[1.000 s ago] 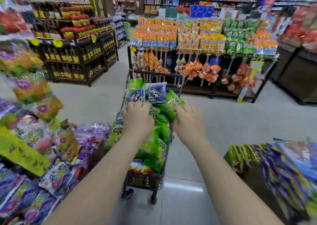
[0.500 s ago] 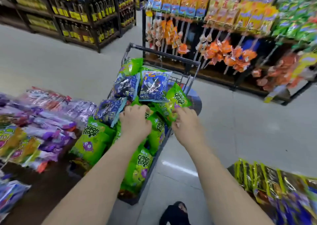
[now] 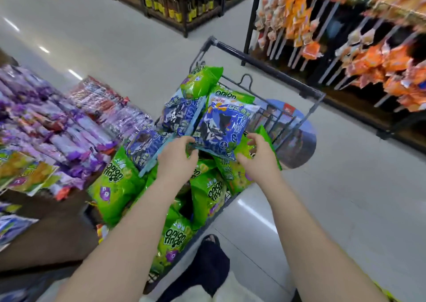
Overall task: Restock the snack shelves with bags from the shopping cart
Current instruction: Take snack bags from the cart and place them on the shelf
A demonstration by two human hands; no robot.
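The grey floor [image 3: 115, 48] runs all round the shopping cart [image 3: 276, 73]. Left of the cart a shelf [image 3: 46, 221] carries purple bags [image 3: 69, 135], and beyond the cart a rack [image 3: 251, 25] hangs orange packets [image 3: 380, 64]. The cart is piled with green bags [image 3: 115, 186] of onion rings, and a blue bag [image 3: 221, 128] lies on top at the cart's middle. The left hand [image 3: 177, 161] pinches the blue bag's lower edge. The right hand [image 3: 255, 161] curves its fingers at the bag's other corner, against a green bag; whether it grips cannot be told
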